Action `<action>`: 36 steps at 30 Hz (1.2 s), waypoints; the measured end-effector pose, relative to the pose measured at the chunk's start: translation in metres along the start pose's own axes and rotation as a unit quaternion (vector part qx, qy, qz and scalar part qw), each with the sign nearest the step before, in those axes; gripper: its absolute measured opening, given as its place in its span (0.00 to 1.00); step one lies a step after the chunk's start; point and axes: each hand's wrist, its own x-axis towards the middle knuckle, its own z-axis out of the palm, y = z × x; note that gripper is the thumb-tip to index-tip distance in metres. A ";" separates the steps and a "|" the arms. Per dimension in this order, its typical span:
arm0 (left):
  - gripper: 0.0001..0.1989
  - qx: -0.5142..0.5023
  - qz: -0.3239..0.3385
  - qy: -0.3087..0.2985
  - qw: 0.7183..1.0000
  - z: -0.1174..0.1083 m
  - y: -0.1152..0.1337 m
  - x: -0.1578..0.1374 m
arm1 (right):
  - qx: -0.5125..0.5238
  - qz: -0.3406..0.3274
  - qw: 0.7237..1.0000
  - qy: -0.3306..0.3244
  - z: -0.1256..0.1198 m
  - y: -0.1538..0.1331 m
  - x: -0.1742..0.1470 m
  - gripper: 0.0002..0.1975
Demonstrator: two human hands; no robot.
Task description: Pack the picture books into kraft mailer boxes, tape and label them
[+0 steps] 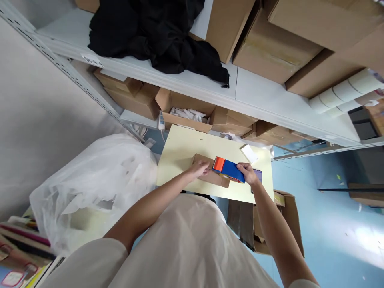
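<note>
On the pale yellow table lies a small closed cardboard box (220, 181), set at a slant. My right hand (247, 173) grips a blue and orange tape dispenser (232, 169), holding it over the box's right part with its toothed orange end facing left. At the box's left part is my left hand (200, 169), its fingers closed close to the dispenser's teeth. Whether a tape end is pinched between those fingers is too small to make out.
The table (177, 150) also bears a white card-like box (249, 153) and a phone (258, 175), partly behind my right wrist. Shelving (264, 96) with cartons rises beyond. A large translucent plastic bag (96, 176) stands left; an open carton (291, 218) sits on the floor at right.
</note>
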 end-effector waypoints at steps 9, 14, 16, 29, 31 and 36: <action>0.06 -0.004 -0.001 -0.006 1.000 -0.006 0.004 0.008 | -0.060 -0.011 0.998 -0.002 0.008 -0.011 -0.004 0.27; 0.09 0.040 0.015 0.027 0.999 -0.041 -0.005 0.000 | -0.135 -0.033 0.990 -0.023 0.019 -0.024 -0.003 0.26; 0.12 0.043 0.010 0.059 0.997 -0.064 -0.009 -0.003 | -0.149 -0.032 0.988 -0.025 0.023 -0.027 -0.003 0.26; 0.17 0.082 -0.041 0.108 0.990 -0.095 -0.052 0.028 | -0.201 -0.042 0.979 0.005 0.041 -0.036 0.006 0.26; 0.14 0.113 -0.036 0.118 0.986 -0.085 -0.060 0.032 | -0.199 -0.045 0.979 0.008 0.041 -0.035 0.006 0.26; 0.11 0.209 0.000 0.160 0.965 -0.072 -0.073 0.036 | -0.201 -0.047 0.978 0.013 0.042 -0.031 0.008 0.26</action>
